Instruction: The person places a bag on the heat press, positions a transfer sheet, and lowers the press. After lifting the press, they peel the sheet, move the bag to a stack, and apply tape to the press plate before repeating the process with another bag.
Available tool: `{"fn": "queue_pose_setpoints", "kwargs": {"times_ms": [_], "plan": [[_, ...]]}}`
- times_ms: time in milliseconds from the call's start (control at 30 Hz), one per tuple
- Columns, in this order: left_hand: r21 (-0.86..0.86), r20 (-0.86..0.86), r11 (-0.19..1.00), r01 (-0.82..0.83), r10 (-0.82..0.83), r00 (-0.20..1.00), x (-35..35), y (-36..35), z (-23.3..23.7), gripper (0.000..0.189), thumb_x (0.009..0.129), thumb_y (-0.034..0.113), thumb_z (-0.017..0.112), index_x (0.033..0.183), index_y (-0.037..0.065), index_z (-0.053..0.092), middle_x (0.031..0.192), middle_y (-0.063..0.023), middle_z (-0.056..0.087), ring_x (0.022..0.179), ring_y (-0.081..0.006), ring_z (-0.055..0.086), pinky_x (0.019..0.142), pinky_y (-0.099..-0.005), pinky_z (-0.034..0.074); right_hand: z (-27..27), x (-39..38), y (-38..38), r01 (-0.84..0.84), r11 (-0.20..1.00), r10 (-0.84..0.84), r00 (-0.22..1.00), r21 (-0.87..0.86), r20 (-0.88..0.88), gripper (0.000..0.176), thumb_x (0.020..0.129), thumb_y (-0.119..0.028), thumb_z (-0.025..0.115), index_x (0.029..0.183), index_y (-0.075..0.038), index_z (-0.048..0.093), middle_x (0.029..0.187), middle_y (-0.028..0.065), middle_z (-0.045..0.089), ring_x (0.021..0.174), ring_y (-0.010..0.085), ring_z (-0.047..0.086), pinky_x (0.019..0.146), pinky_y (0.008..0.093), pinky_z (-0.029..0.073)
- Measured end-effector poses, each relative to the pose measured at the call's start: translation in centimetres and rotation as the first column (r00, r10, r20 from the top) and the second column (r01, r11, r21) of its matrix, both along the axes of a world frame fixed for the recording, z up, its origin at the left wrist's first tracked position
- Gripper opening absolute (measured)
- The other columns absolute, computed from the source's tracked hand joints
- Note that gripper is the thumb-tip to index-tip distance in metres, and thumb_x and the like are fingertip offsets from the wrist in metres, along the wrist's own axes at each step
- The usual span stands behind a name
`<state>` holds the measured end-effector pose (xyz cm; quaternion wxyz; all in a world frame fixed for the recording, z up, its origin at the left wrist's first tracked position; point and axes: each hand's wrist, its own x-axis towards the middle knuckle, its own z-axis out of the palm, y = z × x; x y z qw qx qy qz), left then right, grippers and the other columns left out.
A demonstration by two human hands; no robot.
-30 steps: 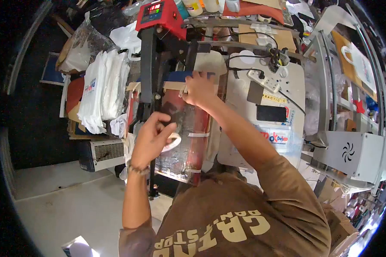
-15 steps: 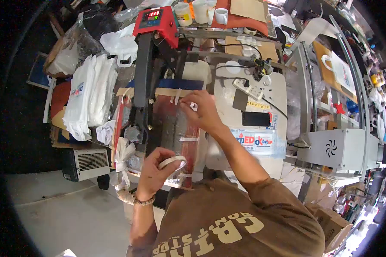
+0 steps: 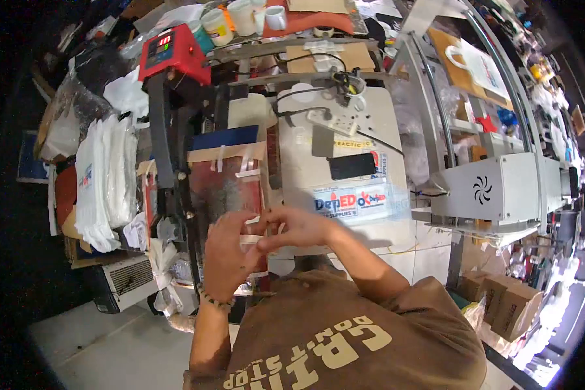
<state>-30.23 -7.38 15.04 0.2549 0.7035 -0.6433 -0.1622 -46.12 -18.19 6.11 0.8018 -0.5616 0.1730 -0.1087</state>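
My left hand point(image 3: 227, 250) is closed over the lower part of the heat press's bed, around a roll of white tape point(image 3: 248, 239) that shows only as a pale sliver between the fingers. Fingers bent, my right hand point(image 3: 296, 229) meets it from the right; thumb and forefinger are pinched beside the roll, and what they hold is hidden. Beneath the hands lies a dark red, grey-smudged sheet point(image 3: 240, 192) with a brown cardboard border point(image 3: 205, 155). Short strips of tape point(image 3: 247, 173) stick to its upper right edge.
The heat press's black arm point(image 3: 166, 140) rises on the left under a red control box point(image 3: 173, 53). White bags point(image 3: 104, 182) hang beyond it. On the pale table to the right are a phone point(image 3: 353, 166), a power strip point(image 3: 331, 121) and printed sheets point(image 3: 351, 200). A grey machine point(image 3: 487, 192) stands farther right.
My right hand has come down from the sheet's top edge to my left hand. Another strip of tape now lies near the top right. The view has swung right.
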Motion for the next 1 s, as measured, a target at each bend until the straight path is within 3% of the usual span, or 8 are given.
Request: {"fn": "queue_pose_setpoints", "kwargs": {"times_ms": [167, 233, 333, 433, 533, 733, 833, 1000], "plan": [[0.276, -0.286, 0.946, 0.171, -0.089, 0.954, -1.4, -4.6, 0.2, 0.056, 0.071, 0.026, 0.084, 0.119, 0.007, 0.061, 0.105, -0.0131, 0.064, 0.093, -0.0302, 0.062, 0.084, -0.0400, 0.049, 0.1, -4.5, -3.2, -0.128, 0.992, 0.123, 0.982, -0.023, -0.142, 0.032, 0.083, -0.029, 0.081, 0.101, -0.005, 0.070, 0.098, 0.0036, 0.065, 0.097, 0.0157, 0.060, 0.088, 0.0315, 0.045], [0.033, -0.283, 0.918, 0.396, -0.372, 0.884, -1.3, -6.2, -0.6, 0.058, 0.071, 0.023, 0.084, 0.122, 0.006, 0.062, 0.114, -0.0161, 0.063, 0.103, -0.0319, 0.062, 0.091, -0.0415, 0.049, 1.2, -6.5, -4.3, -0.142, 0.990, 0.138, 0.983, -0.022, -0.124, 0.027, 0.084, -0.028, 0.080, 0.096, -0.005, 0.070, 0.093, 0.0029, 0.066, 0.092, 0.0143, 0.059, 0.084, 0.0317, 0.046], [-0.063, -0.262, 0.918, 0.391, -0.393, 0.881, 3.4, -9.3, -3.6, 0.052, 0.075, 0.020, 0.078, 0.122, 0.003, 0.062, 0.121, -0.0212, 0.063, 0.115, -0.0431, 0.059, 0.099, -0.0463, 0.048, -1.6, -10.3, -9.0, 0.093, 0.981, -0.139, 0.952, -0.172, -0.275, 0.013, 0.085, -0.008, 0.076, 0.092, -0.002, 0.067, 0.085, 0.0007, 0.064, 0.081, 0.0095, 0.058, 0.073, 0.0266, 0.046], [0.030, 0.181, 0.998, 0.058, -0.062, 0.981, 10.4, -12.7, -7.0, 0.037, 0.084, 0.009, 0.063, 0.120, 0.003, 0.065, 0.128, -0.0214, 0.061, 0.118, -0.0447, 0.057, 0.101, -0.0443, 0.048, -4.4, -14.8, -16.4, 0.445, 0.649, -0.643, 0.754, -0.616, -0.132, 0.014, 0.086, -0.011, 0.076, 0.087, -0.002, 0.066, 0.080, 0.0000, 0.062, 0.073, 0.0093, 0.056, 0.068, 0.0273, 0.047], [0.226, 0.385, 0.974, 0.020, -0.108, 0.917, 13.5, -15.0, -9.2, 0.031, 0.088, 0.008, 0.056, 0.117, 0.003, 0.066, 0.123, -0.0199, 0.064, 0.115, -0.0425, 0.059, 0.098, -0.0440, 0.049, -9.4, -17.2, -23.2, 0.151, 0.030, -0.918, 0.395, -0.988, 0.033, 0.019, 0.086, -0.017, 0.074, 0.093, 0.000, 0.068, 0.087, 0.0154, 0.067, 0.077, 0.0263, 0.066, 0.070, 0.0374, 0.051], [0.288, 0.429, 0.951, 0.115, -0.236, 0.872, 15.8, -17.2, -9.6, 0.029, 0.085, 0.009, 0.056, 0.109, 0.001, 0.070, 0.102, -0.0211, 0.069, 0.097, -0.0401, 0.066, 0.085, -0.0453, 0.054, -17.9, -18.4, -27.1, -0.297, 0.069, -0.865, 0.458, -0.952, -0.205, 0.022, 0.083, -0.011, 0.070, 0.102, -0.001, 0.069, 0.114, 0.0217, 0.065, 0.096, 0.0387, 0.065, 0.080, 0.0468, 0.053], [0.209, 0.311, 0.963, 0.169, -0.230, 0.922, 17.5, -17.7, -7.1, 0.029, 0.081, 0.007, 0.060, 0.108, 0.000, 0.071, 0.099, -0.0220, 0.069, 0.092, -0.0405, 0.067, 0.082, -0.0441, 0.055, -18.4, -18.5, -25.4, -0.069, -0.073, -0.776, 0.631, -0.995, 0.013, 0.025, 0.082, -0.009, 0.069, 0.106, -0.001, 0.069, 0.113, 0.0200, 0.065, 0.098, 0.0384, 0.064, 0.082, 0.0442, 0.053], [0.354, 0.318, 0.887, 0.296, -0.411, 0.854, 17.4, -16.4, -6.4, 0.028, 0.071, 0.001, 0.069, 0.098, 0.001, 0.074, 0.098, -0.0216, 0.070, 0.090, -0.0377, 0.068, 0.080, -0.0428, 0.055, -15.4, -16.4, -23.1, 0.147, -0.011, -0.853, 0.515, -0.989, 0.086, 0.023, 0.081, -0.010, 0.072, 0.103, -0.003, 0.070, 0.111, 0.0165, 0.066, 0.099, 0.0349, 0.064, 0.082, 0.0409, 0.053]]}}
